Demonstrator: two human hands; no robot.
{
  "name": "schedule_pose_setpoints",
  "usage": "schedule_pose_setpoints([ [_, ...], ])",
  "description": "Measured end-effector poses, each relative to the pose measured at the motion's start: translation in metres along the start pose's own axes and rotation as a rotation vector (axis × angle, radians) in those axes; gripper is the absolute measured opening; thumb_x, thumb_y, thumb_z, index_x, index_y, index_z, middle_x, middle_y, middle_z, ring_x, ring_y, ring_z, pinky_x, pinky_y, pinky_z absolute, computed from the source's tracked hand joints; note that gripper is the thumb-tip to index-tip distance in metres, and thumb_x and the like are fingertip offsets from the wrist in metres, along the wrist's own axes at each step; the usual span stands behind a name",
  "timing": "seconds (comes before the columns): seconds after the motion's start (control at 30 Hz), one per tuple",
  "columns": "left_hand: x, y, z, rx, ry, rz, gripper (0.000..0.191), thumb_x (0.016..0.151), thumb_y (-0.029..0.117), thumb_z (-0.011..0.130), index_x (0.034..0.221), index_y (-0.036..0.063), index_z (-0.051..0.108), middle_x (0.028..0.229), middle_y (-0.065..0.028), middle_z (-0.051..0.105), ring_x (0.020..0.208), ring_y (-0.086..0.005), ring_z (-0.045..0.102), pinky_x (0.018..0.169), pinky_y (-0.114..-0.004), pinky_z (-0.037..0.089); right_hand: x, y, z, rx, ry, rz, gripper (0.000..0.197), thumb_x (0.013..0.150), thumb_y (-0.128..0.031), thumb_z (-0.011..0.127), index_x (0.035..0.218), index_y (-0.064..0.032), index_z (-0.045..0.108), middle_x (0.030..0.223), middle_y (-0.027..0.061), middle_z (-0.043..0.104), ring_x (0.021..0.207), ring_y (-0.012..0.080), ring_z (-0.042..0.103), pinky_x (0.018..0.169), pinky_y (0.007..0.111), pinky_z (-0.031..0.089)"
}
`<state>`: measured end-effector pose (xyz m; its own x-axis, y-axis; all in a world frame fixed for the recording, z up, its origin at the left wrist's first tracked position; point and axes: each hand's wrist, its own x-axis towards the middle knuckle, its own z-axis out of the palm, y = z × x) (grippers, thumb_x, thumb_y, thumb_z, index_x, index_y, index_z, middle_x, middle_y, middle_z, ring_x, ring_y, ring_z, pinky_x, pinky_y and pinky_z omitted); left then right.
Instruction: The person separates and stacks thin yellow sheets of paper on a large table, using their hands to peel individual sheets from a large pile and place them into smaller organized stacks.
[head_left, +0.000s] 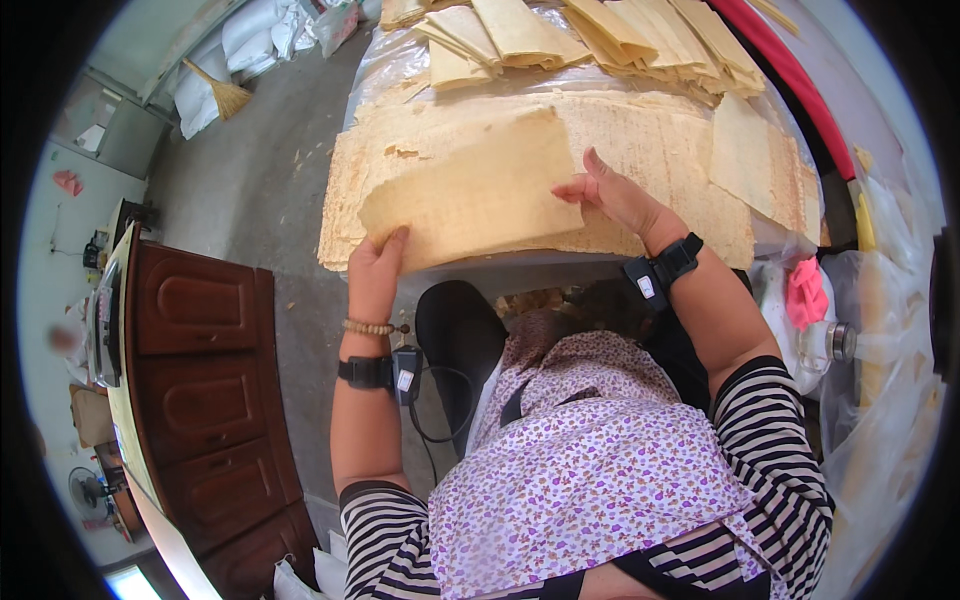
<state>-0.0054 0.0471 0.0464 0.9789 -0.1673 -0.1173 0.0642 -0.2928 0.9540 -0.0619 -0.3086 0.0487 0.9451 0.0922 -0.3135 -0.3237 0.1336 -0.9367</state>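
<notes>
A thin, pale yellow rectangular sheet (480, 195), its material not certain, is raised over a broad layer of similar sheets (645, 150) on the table. My left hand (379, 262) pinches its lower left corner, thumb on top. At the sheet's right edge is my right hand (611, 191), thumb raised and apart from the curled fingers; its fingertips are at the edge, and whether they grip it cannot be told. A few torn flakes (405, 152) lie on the layer behind the sheet. Another loose sheet (750, 157) lies at the right of the layer.
Folded sheet bundles (525, 30) line the table's far side on clear plastic. At the right are a pink cloth (808, 292), a glass jar with a metal lid (840, 341) and plastic sheeting. A dark wooden cabinet (199, 300) stands left; a straw broom (225, 94) leans by white sacks.
</notes>
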Motion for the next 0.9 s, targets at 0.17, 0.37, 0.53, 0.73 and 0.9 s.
schedule_pose_setpoints([
  [0.17, 0.040, -0.015, 0.015, 0.138, 0.068, 0.172, 0.029, 0.095, 0.020, 0.065, 0.109, -0.0054, 0.068, 0.093, -0.0052, 0.072, 0.079, -0.0103, 0.063, 0.070, -0.025, 0.050, 0.005, 0.016, 0.001, -0.351, 0.009, -0.178, 0.049, 0.097, -0.044, 0.058, 0.101, 0.0026, 0.070, 0.080, -0.0006, 0.056, 0.072, 0.0080, 0.047, 0.060, 0.026, 0.039],
  [0.37, 0.037, 0.002, 0.022, -0.115, 0.068, 0.108, 0.023, 0.095, 0.018, 0.065, 0.103, -0.0032, 0.069, 0.091, -0.0036, 0.071, 0.078, -0.0075, 0.061, 0.069, -0.023, 0.050, 0.001, 0.019, 0.026, -0.330, 0.206, -0.203, 0.028, 0.086, -0.027, 0.073, 0.093, 0.0011, 0.071, 0.070, -0.0052, 0.054, 0.064, 0.0049, 0.044, 0.056, 0.026, 0.039],
  [0.53, 0.040, -0.020, 0.013, 0.151, 0.128, 0.165, 0.021, 0.096, 0.023, 0.064, 0.098, 0.0033, 0.071, 0.077, -0.0014, 0.069, 0.065, -0.0072, 0.056, 0.059, -0.026, 0.045, 0.014, 0.033, 0.029, -0.605, 0.356, -0.277, 0.033, 0.085, -0.027, 0.071, 0.105, -0.0022, 0.069, 0.065, 0.0062, 0.055, 0.061, 0.0147, 0.051, 0.057, 0.030, 0.043],
  [0.73, 0.042, -0.002, 0.042, 0.735, 0.410, 0.174, 0.032, 0.094, 0.043, 0.059, 0.084, 0.0150, 0.070, 0.073, -0.0138, 0.068, 0.068, -0.0349, 0.065, 0.058, -0.044, 0.049, -0.003, 0.022, 0.059, -0.916, 0.625, -0.477, 0.055, 0.088, -0.025, 0.066, 0.138, -0.0094, 0.048, 0.070, 0.0180, 0.063, 0.067, 0.0338, 0.063, 0.061, 0.043, 0.051],
  [0.9, 0.055, -0.001, 0.047, 1.047, 0.406, 0.151, 0.037, 0.094, 0.046, 0.055, 0.078, 0.0153, 0.069, 0.073, -0.0135, 0.069, 0.067, -0.0348, 0.067, 0.057, -0.046, 0.051, -0.009, 0.002, 0.073, -1.160, 0.653, -0.202, 0.065, 0.088, -0.028, 0.069, 0.146, -0.0148, 0.042, 0.096, 0.0195, 0.069, 0.087, 0.0300, 0.068, 0.078, 0.040, 0.053],
])
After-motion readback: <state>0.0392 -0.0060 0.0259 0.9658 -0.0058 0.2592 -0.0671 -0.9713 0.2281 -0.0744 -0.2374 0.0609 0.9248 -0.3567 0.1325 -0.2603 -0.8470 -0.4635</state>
